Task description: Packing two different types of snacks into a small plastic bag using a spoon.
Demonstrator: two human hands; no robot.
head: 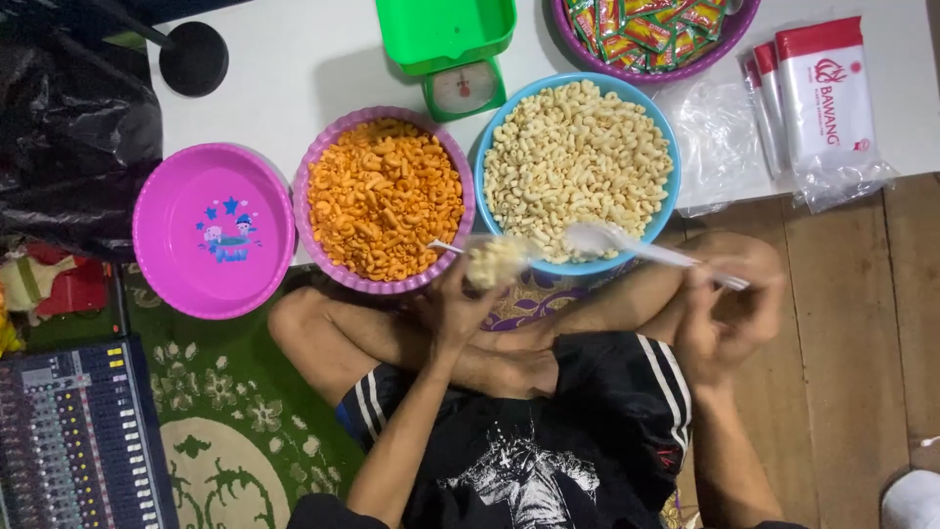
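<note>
Left hand (452, 306) is pinching the mouth of a small clear plastic bag (494, 261), fingers closed around its neck, and the bag is hanging just in front of the blue bowl (490, 147), over its near rim. Pale, curled puffed snacks are filling the bag's rounded bottom, matching the heap of cream macaroni-shaped pieces (573, 167) lying in that round, smooth plastic bowl. Right hand (729, 309) is gripping the handle of a white plastic spoon (627, 245), fingers curled shut around it, and the spoon's blurred bowl is resting over the blue bowl's near edge, pointing toward the bag.

Left of the blue bowl, touching it, a purple scalloped basin (455, 167) is holding rough orange macaroni snacks (382, 196). Further left, a glossy pink basin (213, 230) with a cartoon print is sitting empty. Behind the blue bowl, a green kitchen scale (450, 49) is standing on the white tabletop (313, 59). Right of the bowl, red-and-white sachets (822, 88) are lying beside loose clear bags (720, 137).
</note>
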